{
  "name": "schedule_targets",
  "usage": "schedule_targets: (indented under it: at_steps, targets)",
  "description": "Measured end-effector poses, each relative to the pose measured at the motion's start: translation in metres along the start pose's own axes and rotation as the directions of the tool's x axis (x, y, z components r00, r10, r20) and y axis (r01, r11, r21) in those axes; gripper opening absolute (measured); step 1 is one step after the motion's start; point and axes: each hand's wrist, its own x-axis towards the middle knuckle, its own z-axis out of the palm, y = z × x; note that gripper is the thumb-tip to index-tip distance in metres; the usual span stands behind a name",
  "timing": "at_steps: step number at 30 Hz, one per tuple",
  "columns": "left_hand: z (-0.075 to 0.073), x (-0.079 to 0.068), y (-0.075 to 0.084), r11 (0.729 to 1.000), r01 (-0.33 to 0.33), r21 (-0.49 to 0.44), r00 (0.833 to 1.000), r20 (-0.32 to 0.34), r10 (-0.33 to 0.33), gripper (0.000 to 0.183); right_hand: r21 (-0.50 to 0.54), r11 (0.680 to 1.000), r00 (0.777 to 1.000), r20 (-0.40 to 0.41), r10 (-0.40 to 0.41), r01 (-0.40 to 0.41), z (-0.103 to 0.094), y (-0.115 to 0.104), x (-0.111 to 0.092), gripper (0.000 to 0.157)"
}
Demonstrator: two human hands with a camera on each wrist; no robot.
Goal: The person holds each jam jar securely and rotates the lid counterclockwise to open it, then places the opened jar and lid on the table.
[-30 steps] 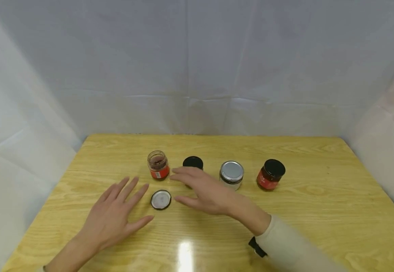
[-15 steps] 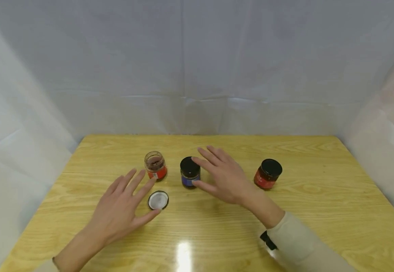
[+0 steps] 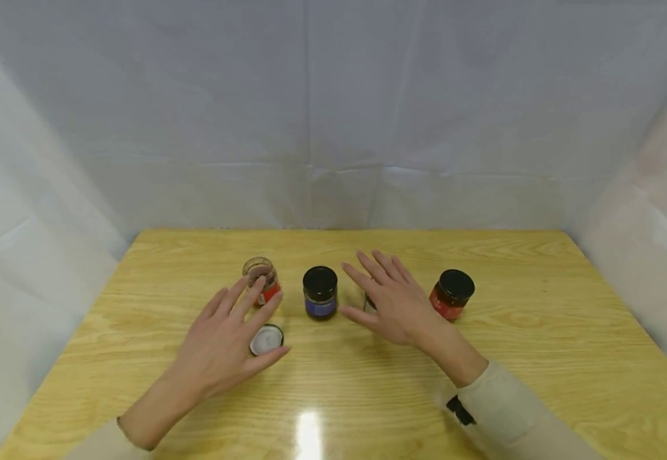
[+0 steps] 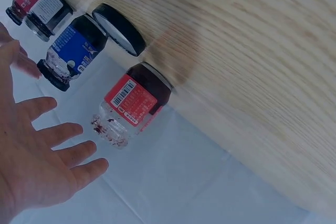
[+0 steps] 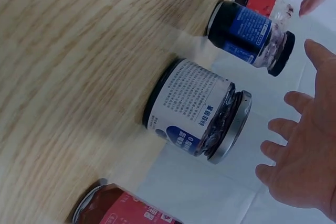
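Note:
My left hand (image 3: 221,348), fingers spread and straight, hovers over a lidless glass jar with a red label (image 4: 137,103) and an upturned lid (image 3: 266,338). In the left wrist view its fingertips stand apart from that jar, which has dark contents and a smeared rim. My right hand (image 3: 397,306) is spread above a silver-lidded jar with a white label (image 5: 191,108), mostly hidden beneath it in the head view. A gap shows between them in the right wrist view. Between the hands stands a black-lidded jar with a blue label (image 3: 320,294). Neither hand holds anything.
Right of the right hand stands a jar with a red label and black lid (image 3: 453,294). All stand on a wooden table (image 3: 540,358). White sheeting (image 3: 333,115) hangs behind the table and at both sides.
My right hand has moved right, from over the blue-labelled jar to over the white-labelled one. My left hand has moved right and slightly forward, over the lidless jar and lid. The jars stay put.

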Motion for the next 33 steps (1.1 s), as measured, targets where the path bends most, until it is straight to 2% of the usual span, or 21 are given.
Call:
schedule_targets:
  at_steps: [12,17,25,33]
  targets:
    - [0.005,0.013,0.004,1.000,-0.016,0.004,1.000,0.024,0.016,0.078,-0.009,0.998,0.997,0.042,0.065,-0.065,0.007,0.006,-0.006,0.073]
    - [0.006,0.018,0.009,0.999,-0.029,-0.023,0.999,-0.017,0.029,0.077,-0.003,0.998,0.997,0.032,0.067,-0.067,0.009,0.006,-0.007,0.073]
    - [0.008,0.027,0.018,0.995,-0.049,-0.085,0.991,-0.129,0.037,0.074,0.005,0.997,0.996,0.034,0.079,-0.079,0.012,0.009,-0.009,0.073]
    - [0.009,0.035,0.027,0.985,-0.029,-0.173,0.989,-0.147,0.003,0.071,0.005,0.997,0.996,0.030,0.081,-0.082,0.013,0.010,-0.011,0.073]
